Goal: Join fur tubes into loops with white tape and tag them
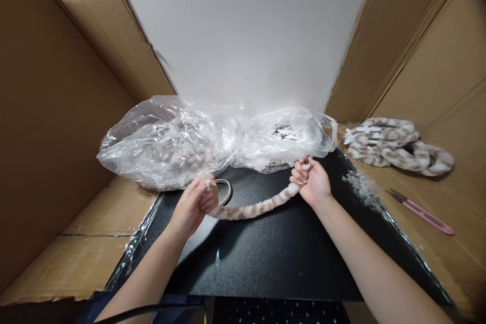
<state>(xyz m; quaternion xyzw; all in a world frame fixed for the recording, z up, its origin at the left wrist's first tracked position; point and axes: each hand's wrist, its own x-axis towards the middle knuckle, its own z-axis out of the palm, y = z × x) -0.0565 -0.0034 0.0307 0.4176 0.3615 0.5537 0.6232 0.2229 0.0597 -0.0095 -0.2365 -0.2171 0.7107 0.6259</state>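
A fluffy fabric tube [258, 209], white with beige patches, hangs in a shallow curve between my hands, low over the black tabletop. My left hand [197, 200] is closed around its left end, with a bit of white fluff showing above the fingers. At the other end my right hand [311, 180] grips the tube, thumb against fingers, and a small tip sticks out at the top. Just behind my left hand lies a thin pale ring [228, 192], partly hidden by that hand.
A large clear plastic bag [167, 147] of similar fluffy pieces lies across the back, beside another bag [292, 134]. On the right cardboard rest several fluffy loops [402, 144] and pink thread snips [425, 215]. Clear plastic scraps [362, 190] lie along the table's right edge. Cardboard walls [53, 86] flank both sides.
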